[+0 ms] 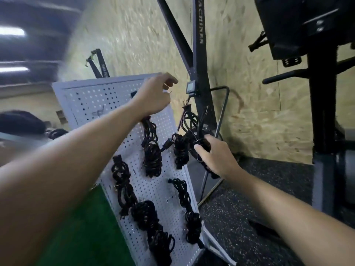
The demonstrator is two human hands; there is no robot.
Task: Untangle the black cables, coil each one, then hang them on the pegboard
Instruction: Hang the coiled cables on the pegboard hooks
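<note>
The white pegboard point(92, 96) leans across the centre of the frame, with several coiled cables point(151, 154) hanging on it from the middle down to the lower centre. The right hand point(215, 156), centre right, has its fingers wrapped round another black cable bundle point(192, 137) — held just off the board's right edge, its plug end sticking up. The left hand point(153, 95) reaches to the board's upper right corner with fingers curled; whether it pinches anything there — a small hook, perhaps — I cannot tell. A black machine frame point(199, 54) stands behind, against the chipboard wall point(249, 112).
</note>
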